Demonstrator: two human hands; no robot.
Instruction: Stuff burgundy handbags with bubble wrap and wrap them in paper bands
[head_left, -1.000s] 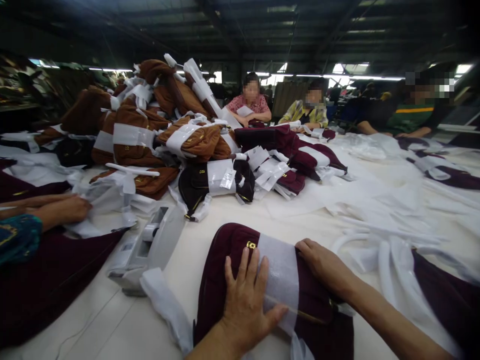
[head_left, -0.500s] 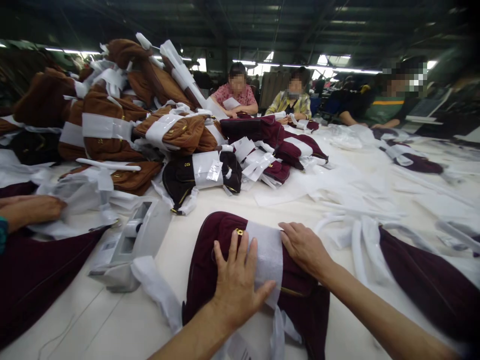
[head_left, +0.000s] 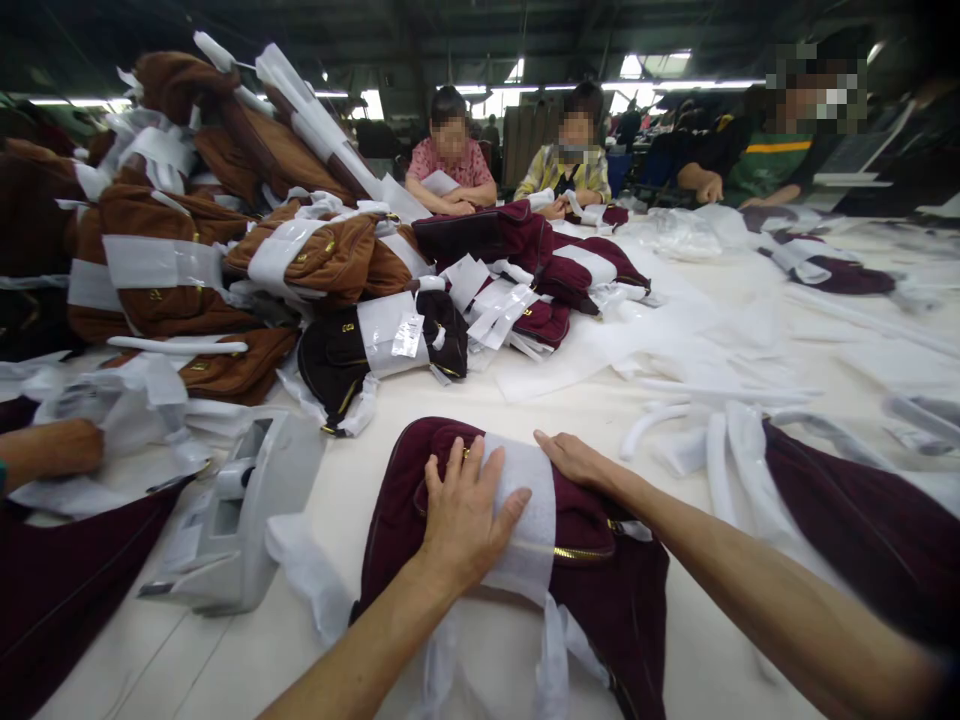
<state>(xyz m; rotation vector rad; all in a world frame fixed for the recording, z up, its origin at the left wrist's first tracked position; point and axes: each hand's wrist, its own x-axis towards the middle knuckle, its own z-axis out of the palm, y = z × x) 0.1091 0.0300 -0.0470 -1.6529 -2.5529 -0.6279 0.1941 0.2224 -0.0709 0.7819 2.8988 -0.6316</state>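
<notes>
maroon bag runs roughly left-right; my left hand flat on it, fingers spread, thumb over white band; my right hand at far edge, grip unclear.

dim ceiling, bright windows and strip lights behind, dark top right corner

Free tabletop beyond maroon bag
</notes>
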